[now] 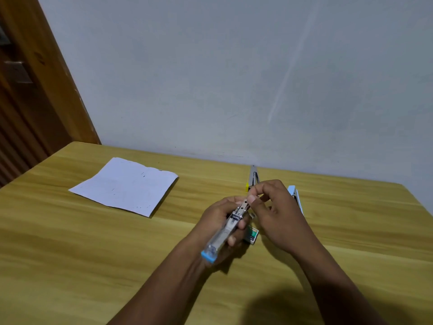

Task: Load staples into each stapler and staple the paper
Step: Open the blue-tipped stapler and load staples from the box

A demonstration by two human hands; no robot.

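My left hand (219,221) grips a light blue stapler (225,233) with its metal staple channel facing up and its blue end pointing toward me. My right hand (274,207) pinches at the far metal tip of that stapler with thumb and forefinger; whether staples are between the fingers I cannot tell. A small green-and-white staple box (252,235) lies on the table just under both hands. Behind my hands lies a yellow stapler (253,178), opened up, and a second light blue stapler (295,197) partly hidden by my right hand. A white sheet of paper (126,186) lies flat at the left.
The yellow wooden table (93,254) stands against a pale wall (234,78). A brown wooden door (28,90) is at the far left, beyond the table's left edge.
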